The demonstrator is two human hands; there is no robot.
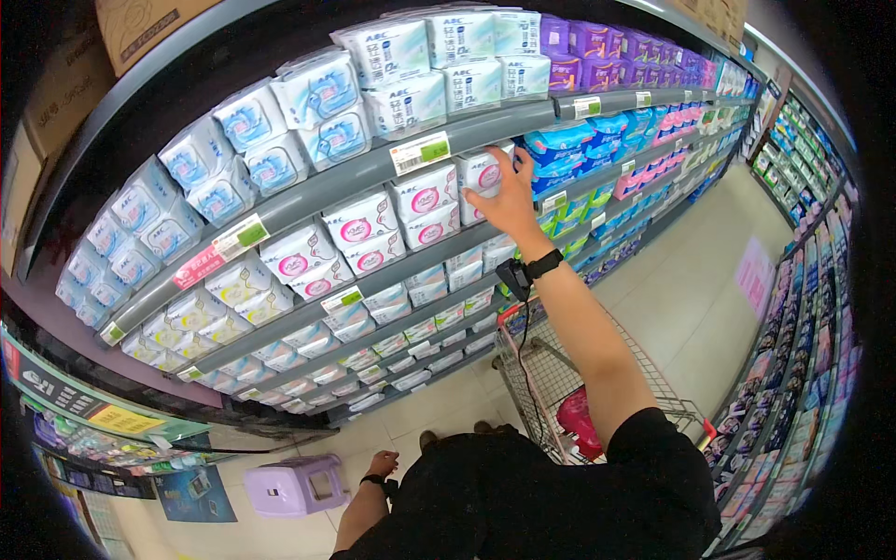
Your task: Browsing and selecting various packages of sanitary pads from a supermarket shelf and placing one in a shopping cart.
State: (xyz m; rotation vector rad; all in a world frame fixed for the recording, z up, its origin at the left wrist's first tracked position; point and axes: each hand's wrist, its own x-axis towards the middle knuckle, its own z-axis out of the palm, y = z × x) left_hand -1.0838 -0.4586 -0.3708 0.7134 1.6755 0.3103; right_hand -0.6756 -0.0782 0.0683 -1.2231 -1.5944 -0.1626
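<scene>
My right hand (505,192) reaches up to the second shelf level, its thumb and fingers spanning a white ABC pack of sanitary pads (483,171) with a pink round mark. The pack still sits in its stack, partly hidden by the fingers. Matching white packs with pink marks (425,199) stand to its left, two high. Blue packs (560,152) are just right of the fingertips. Low at my side hangs my left hand (383,463), fingers loosely curled, with nothing visible in it.
A wire shopping cart (521,364) stands under my right arm with a red item (577,420) inside. On the floor at lower left is a purple plastic stool (294,486). A grey shelf edge (490,129) runs just above my right hand. More stocked shelves (777,392) line the right.
</scene>
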